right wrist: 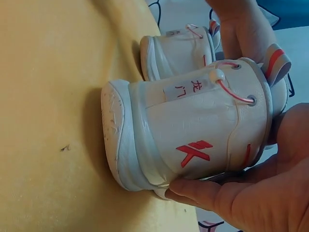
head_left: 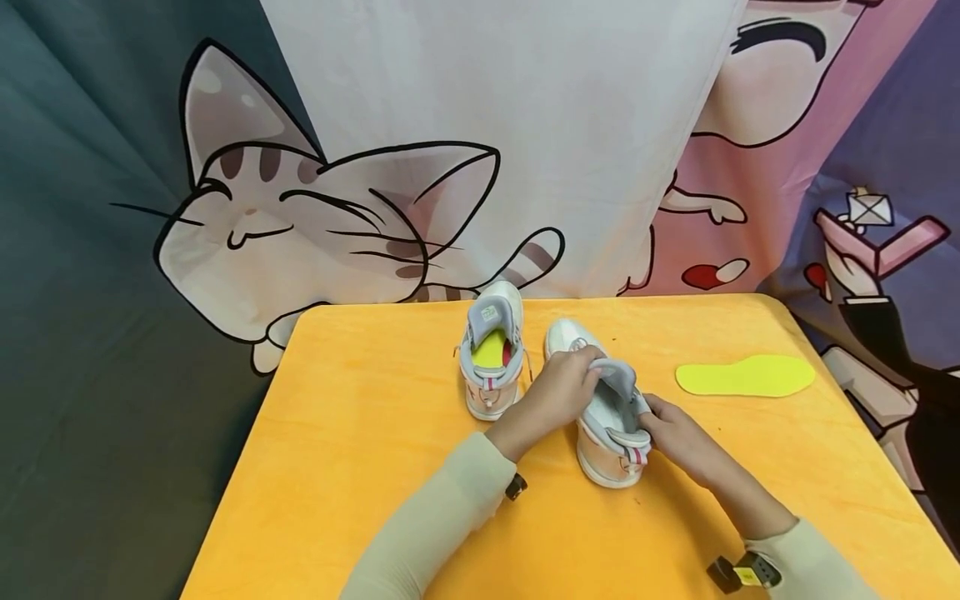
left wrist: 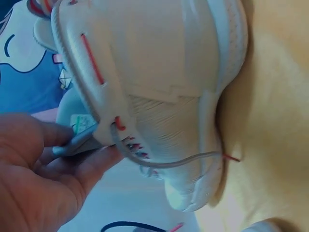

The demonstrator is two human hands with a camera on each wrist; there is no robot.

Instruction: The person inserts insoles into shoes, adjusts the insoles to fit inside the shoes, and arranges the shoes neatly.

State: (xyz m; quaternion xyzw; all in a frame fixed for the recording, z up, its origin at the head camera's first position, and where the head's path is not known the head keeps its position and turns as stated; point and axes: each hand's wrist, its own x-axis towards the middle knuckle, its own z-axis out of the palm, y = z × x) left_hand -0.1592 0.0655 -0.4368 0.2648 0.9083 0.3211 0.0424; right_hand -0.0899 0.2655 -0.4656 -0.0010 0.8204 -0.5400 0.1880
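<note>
I see an orange table (head_left: 360, 467) carrying everything, against a cartoon cat backdrop (head_left: 300, 225). Two white high-top shoes sit near the middle of the table, toward its far edge, heels facing me. The near shoe (head_left: 611, 417) is the one in hand; the far shoe (head_left: 491, 362) stands just beside it to the left, untouched, with a yellow insole showing inside it.

Left hand (head_left: 558, 392) comes over the top of the near shoe and pinches the tongue (left wrist: 79, 133) between thumb and fingers, pulling it forward. Right hand (head_left: 678, 437) curls round the heel and side wall, fingers pressed under the sole edge in the right wrist view.

Handling, my guess: the shoe is light, upper soft and foldable at collar and tongue, sole stiff and rubbery, not slippery, not fragile. Best holds are the heel counter and the tongue or collar rim, as now; the thin lace (left wrist: 183, 162) hangs loose and could snag.

A loose insole (head_left: 746, 377) lies flat near the table's right edge, well apart from both shoes. It looks thin, floppy, very light; pinch it at an edge.

Count: one table, two shoes, two insoles (one loose, one inside the far shoe), two hands.
</note>
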